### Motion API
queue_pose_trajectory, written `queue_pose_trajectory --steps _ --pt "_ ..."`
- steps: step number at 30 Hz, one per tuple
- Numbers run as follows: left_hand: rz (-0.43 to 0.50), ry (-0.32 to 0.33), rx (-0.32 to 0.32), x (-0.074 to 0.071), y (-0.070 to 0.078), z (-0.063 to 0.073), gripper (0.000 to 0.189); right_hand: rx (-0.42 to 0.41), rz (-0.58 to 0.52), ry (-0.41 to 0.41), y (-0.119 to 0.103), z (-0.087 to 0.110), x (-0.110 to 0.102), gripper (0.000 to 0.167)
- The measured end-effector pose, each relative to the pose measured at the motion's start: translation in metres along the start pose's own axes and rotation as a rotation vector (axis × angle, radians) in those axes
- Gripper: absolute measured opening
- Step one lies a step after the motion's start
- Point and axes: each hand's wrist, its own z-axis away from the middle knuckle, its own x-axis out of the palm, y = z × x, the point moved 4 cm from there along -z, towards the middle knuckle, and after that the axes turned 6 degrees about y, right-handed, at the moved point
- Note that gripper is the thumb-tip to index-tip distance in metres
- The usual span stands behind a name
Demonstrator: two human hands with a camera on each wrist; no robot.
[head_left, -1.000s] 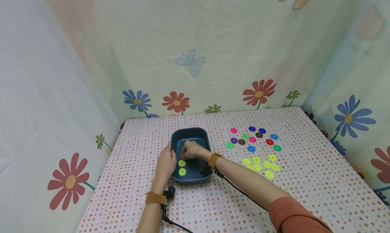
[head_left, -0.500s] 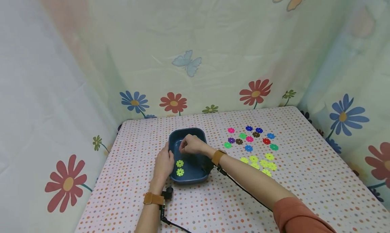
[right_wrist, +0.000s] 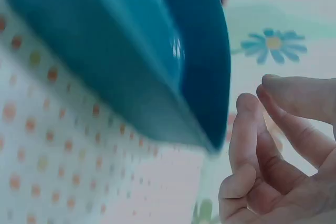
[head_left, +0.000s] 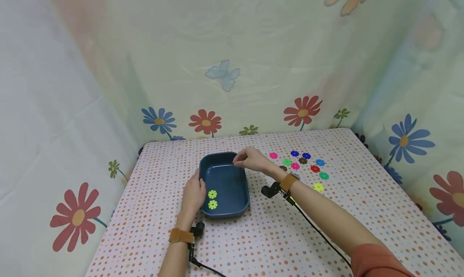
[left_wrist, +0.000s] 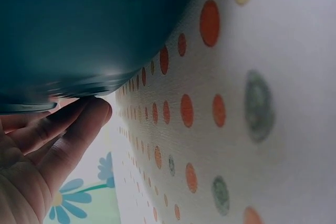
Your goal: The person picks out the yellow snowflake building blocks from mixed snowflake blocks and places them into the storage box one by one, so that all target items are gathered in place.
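Note:
A dark blue plastic bin point(head_left: 228, 188) stands on the table. Two yellow-green toothed snowflake discs point(head_left: 212, 194) lie flat inside, near its left wall. My left hand point(head_left: 193, 192) grips that wall, thumb at the rim; the left wrist view has its fingers point(left_wrist: 79, 135) against the outside. Over the bin's far right rim is my right hand point(head_left: 255, 161). Its thumb and index fingertips meet in the right wrist view, the other fingers point(right_wrist: 247, 135) loosely bent, and no disc shows between them.
Several coloured discs point(head_left: 315, 169) lie right of the bin. Nearer, a yellow-green disc point(head_left: 318, 187) shows beside the right forearm, which covers others. The dotted tabletop point(head_left: 253, 240) meets a flowered curtain point(head_left: 170, 75) behind. Cables trail from both wrist cameras.
My right hand has risen out of the bin and moved right, over its rim; its forearm now covers most yellow-green discs on the table. My left hand stays at the bin.

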Motion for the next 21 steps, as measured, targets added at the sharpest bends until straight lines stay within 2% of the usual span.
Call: queue_pose_trajectory --steps 14,21 --pt "0.018 -0.024 -0.008 0.002 0.002 0.001 0.051 0.113 -0.004 0.118 0.076 0.042 -0.089 0.028" --pt "0.001 -0.016 -0.009 0.0 0.002 0.0 0.051 0.178 0.068 0.194 0.108 0.064 -0.116 0.038"
